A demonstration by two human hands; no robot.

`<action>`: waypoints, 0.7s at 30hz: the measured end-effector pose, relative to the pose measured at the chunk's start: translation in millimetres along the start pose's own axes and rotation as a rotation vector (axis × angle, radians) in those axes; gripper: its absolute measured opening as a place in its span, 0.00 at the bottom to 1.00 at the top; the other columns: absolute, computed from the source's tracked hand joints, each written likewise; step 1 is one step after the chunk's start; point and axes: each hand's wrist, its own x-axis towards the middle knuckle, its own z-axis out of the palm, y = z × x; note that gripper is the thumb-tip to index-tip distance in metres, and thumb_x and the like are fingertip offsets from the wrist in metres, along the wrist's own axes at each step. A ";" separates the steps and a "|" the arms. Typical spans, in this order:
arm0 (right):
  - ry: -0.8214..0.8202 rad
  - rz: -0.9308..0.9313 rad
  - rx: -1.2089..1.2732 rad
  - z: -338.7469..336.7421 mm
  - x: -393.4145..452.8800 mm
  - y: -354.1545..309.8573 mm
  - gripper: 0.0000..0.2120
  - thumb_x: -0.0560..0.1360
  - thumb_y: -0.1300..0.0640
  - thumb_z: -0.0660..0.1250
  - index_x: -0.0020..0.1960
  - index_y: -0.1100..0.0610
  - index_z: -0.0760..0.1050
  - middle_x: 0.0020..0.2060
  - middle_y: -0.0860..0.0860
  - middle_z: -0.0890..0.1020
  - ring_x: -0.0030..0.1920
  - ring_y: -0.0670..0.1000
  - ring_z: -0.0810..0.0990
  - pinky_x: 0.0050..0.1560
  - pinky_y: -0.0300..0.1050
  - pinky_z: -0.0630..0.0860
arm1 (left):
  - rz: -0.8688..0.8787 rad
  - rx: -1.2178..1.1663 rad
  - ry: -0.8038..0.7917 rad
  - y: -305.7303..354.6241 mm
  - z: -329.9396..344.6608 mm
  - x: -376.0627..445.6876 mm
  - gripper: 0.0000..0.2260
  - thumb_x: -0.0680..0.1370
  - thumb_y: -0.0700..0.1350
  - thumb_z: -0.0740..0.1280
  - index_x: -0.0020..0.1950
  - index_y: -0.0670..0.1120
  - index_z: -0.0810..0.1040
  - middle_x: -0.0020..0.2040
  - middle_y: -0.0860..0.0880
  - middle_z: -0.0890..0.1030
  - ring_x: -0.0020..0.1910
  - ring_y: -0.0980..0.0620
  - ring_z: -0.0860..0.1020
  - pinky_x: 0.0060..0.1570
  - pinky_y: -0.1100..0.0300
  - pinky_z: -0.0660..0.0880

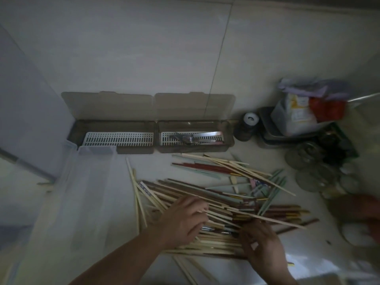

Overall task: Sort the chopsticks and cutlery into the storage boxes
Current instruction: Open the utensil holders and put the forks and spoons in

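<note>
A big loose heap of chopsticks (222, 194), pale wood, dark brown, red and green, covers the counter. My left hand (183, 219) rests on the heap with its fingers curled round a pale chopstick (253, 218). My right hand (263, 241) presses into the heap's near side, fingers down among the sticks and some metal cutlery (216, 230). Two brown storage boxes stand open against the wall: the left box (115, 149) shows only its white slotted tray, the right box (228, 140) holds forks and other metal cutlery (193, 137).
A clear plastic bin (67, 202) lies at the left. At the right stand a dark jar (246, 128), a tray with bags (298, 118), and glass lids and dishes (320, 173). Both box lids lean on the tiled wall.
</note>
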 end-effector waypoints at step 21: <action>-0.014 0.035 -0.100 15.6 2.8 -2.5 0.03 0.73 0.52 0.66 0.43 0.50 0.78 0.45 0.47 0.79 0.45 0.56 0.75 0.45 0.48 0.69 | -0.382 0.308 -0.293 -11.0 -10.0 -23.9 0.32 0.72 0.70 0.55 0.74 0.59 0.63 0.80 0.53 0.46 0.78 0.47 0.41 0.71 0.33 0.45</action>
